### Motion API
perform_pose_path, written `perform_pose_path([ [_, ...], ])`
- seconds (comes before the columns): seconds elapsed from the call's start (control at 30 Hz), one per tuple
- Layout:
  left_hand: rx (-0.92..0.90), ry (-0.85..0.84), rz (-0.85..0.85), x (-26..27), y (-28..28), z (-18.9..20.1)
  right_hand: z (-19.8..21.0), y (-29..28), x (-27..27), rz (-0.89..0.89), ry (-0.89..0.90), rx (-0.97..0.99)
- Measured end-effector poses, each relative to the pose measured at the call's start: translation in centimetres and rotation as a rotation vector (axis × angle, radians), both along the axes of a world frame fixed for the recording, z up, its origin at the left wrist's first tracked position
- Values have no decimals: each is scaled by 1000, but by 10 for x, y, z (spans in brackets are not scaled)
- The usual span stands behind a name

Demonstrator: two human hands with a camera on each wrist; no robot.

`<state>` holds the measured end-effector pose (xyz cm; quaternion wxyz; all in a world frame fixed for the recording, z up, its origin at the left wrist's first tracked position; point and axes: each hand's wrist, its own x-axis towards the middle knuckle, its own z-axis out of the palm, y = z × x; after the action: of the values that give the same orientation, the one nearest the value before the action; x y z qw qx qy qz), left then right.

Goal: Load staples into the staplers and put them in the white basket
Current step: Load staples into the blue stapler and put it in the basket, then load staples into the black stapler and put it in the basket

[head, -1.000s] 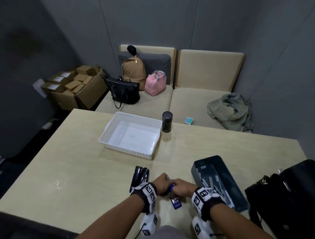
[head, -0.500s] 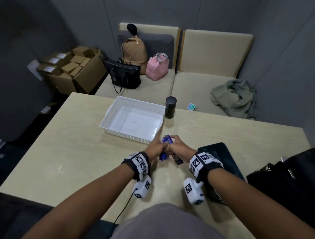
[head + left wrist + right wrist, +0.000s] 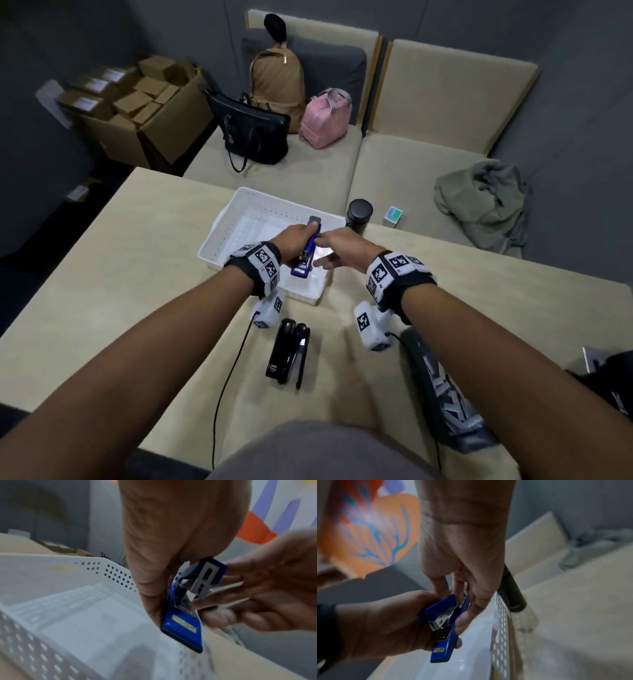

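Note:
My left hand (image 3: 291, 240) grips a blue stapler (image 3: 306, 255) and holds it tilted over the right half of the white perforated basket (image 3: 222, 226). In the left wrist view the stapler (image 3: 181, 626) hangs above the basket floor (image 3: 77, 615), its metal nose up. My right hand (image 3: 339, 245) is beside it with fingers straight and spread. In the right wrist view its fingertips (image 3: 458, 596) touch the stapler (image 3: 443, 642) near the basket wall (image 3: 500, 615). Two black staplers (image 3: 287, 353) lie side by side on the table, nearer me.
A dark tray of staple strips (image 3: 442, 404) lies under my right forearm. A black cylindrical bottle (image 3: 358, 212) stands just beyond the basket's right corner. A black bag (image 3: 613, 383) sits at the table's right edge. The sofa behind holds bags and a jacket.
Both hands carried the blue stapler away from the table's near edge and forward over the basket. The right hand's fingers have straightened off it; the left still grips it.

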<state>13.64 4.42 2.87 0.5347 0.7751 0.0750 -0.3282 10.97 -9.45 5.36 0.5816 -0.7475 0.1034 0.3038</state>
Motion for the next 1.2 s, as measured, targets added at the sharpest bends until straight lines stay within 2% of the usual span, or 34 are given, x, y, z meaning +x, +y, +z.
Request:
perform_pose_path([
  [0.07, 93, 27, 6, 11, 4, -14, -6, 3, 10, 58, -36, -180],
  [0.17, 168, 75, -12, 23, 3, -38, -22, 4, 18, -91, -145, -282],
  [0.27, 279, 14, -106, 33, -7, -58, -42, -6, 16, -275, -207, -289],
  [0.37, 391, -59, -169, 38, -19, -76, -56, -20, 7, -384, -171, -239],
  [0.5, 436, -149, -156, 35, -35, -84, -70, -38, -5, -381, -77, -181],
  [0.63, 434, -228, -125, 31, -44, -83, -80, -48, -12, -394, -58, -187],
  [0.73, 474, -299, -162, 29, -43, -76, -84, -50, -22, -317, 34, -192],
  [0.83, 549, -344, -218, 22, -42, -63, -85, -48, -35, -66, 112, -264],
  [0.9, 590, -411, -196, 12, -41, -51, -83, -46, -45, 114, 104, -340],
  [1.0, 602, -636, -121, -17, -37, -34, -81, -45, -61, 230, 94, -393],
  [1.07, 511, -815, -131, -44, -34, -27, -80, -46, -70, 239, 100, -412],
  [1.13, 404, -877, -342, -77, -27, -24, -79, -49, -85, 234, 94, -427],
  [1.2, 409, -797, -713, -96, -19, -32, -79, -54, -90, 247, 93, -451],
])
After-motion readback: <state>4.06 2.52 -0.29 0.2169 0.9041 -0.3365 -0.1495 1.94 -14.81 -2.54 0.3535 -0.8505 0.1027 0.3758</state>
